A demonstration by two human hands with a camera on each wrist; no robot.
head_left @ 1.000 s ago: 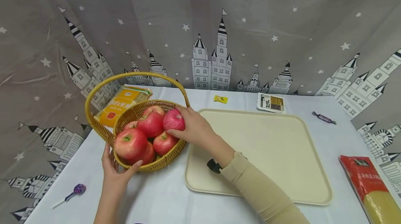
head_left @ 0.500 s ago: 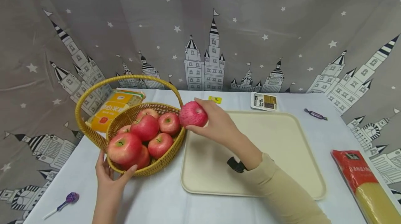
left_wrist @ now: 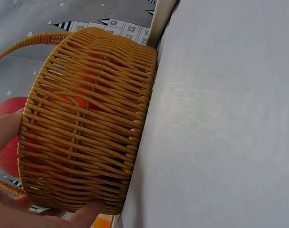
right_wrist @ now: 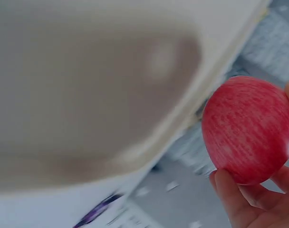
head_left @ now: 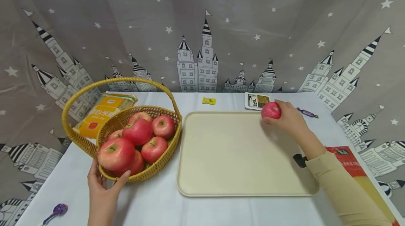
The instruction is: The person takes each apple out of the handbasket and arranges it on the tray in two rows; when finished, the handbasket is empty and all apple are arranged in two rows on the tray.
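A wicker basket (head_left: 158, 168) with a tall hooped handle stands at the left and holds several red apples (head_left: 116, 154). My left hand (head_left: 102, 194) grips its near left side, thumb at the rim and fingers against the woven wall (left_wrist: 87, 123). Over the far right corner of a cream tray (head_left: 221, 155), my right hand (head_left: 289, 120) holds one pinkish-red apple (head_left: 271, 112). In the right wrist view, fingertips (right_wrist: 225, 185) press against that apple (right_wrist: 249, 130), which is clear of the tray surface.
Behind the basket lies a yellow food packet (head_left: 104, 111). A small yellow sweet (head_left: 209, 101) and a white-and-brown packet (head_left: 253, 101) lie beyond the tray. A purple-wrapped candy (head_left: 307, 113) and a red-and-yellow bag (head_left: 349, 162) are rightward; a lollipop (head_left: 60, 209) lies front left.
My right hand has lifted an apple out of the basket and carried it rightward across the tray to its far right corner. My left hand has stayed on the basket.
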